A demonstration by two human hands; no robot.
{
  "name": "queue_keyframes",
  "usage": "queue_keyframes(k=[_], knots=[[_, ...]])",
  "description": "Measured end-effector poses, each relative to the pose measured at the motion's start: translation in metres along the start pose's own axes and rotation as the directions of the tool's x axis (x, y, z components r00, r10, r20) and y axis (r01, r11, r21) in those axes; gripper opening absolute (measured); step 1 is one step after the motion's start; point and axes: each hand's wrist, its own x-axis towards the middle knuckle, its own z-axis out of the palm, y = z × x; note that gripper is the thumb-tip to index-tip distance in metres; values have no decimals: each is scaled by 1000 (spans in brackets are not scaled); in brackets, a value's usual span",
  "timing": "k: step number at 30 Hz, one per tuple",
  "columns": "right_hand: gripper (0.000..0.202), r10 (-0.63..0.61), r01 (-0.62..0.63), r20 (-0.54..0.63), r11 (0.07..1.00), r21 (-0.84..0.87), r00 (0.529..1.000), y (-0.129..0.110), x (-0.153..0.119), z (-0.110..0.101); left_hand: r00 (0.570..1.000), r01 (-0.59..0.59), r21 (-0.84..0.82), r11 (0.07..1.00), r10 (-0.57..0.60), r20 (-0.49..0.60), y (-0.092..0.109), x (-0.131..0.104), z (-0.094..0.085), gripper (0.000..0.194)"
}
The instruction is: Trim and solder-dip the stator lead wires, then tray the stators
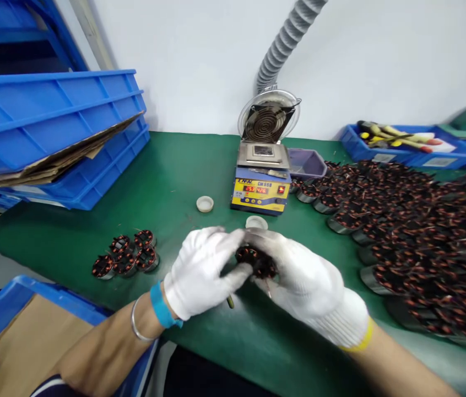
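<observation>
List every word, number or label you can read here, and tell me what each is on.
"253": left red display on the machine.
"426": right red display, same machine.
"CM": yellow panel; the characters following it are too blurred to be sure.
Other panel lettering: too blurred.
White labels on the blue trays: too small to read.

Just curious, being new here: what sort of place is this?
Probably a factory workshop: copper-wound parts crowd the right, a device with red digital readouts sits centrally, and blue bins are stacked at left.
</observation>
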Motion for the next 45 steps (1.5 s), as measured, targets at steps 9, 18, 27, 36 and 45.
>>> queue_keyframes(k=[9,18,27,36,45], knots=[[65,-17,21,51,997,-80,999,10,3,-14,920,224,-655,722,63,386,6,3,-34,25],[56,27,-19,67,992,-124,997,-2,10,-12,803,595,-528,606,-478,357,10,3,-5,11],[57,78,-77,15,995,-65,997,4,7,-15,671,739,-517,431,-538,510,25,9,-13,22],[58,46,-42,51,996,-82,998,1,12,-22,605,593,-789,158,-734,308,9,9,-22,34],[51,9,-3,59,995,-102,998,7,14,-30,892,420,-556,717,-439,108,13,1,4,19]])
